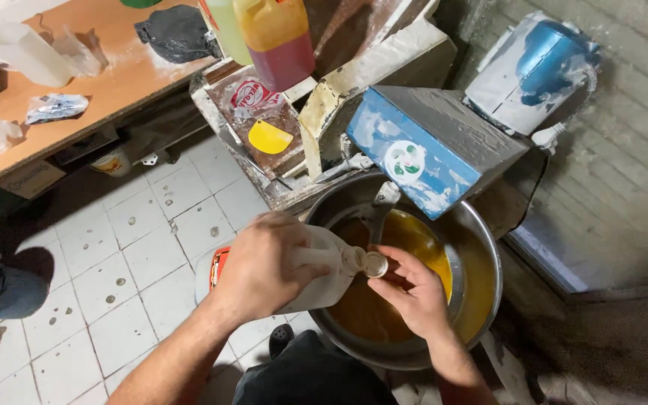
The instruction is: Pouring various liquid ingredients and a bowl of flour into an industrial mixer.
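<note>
white jug [316, 281] with red-orange label, tipped over the steel bowl [481, 247] of amber liquid; your left hand [260, 270] clasps its body, your right hand [414, 289] pinches its cap [374, 264]. blue box [429, 146] behind.

one view only, worn on the person's head, looking steeply down and a little forward over both forearms. it sits close: the left hand [260, 266] and right hand [414, 292] fill the lower middle. just beyond the fingers [403, 262] lies the steel bowl [481, 247]; farther past them the blue mixer housing [429, 146]. left of the fingers the tiled floor [114, 262] drops away, the wooden table [114, 82] at the upper left.
</note>
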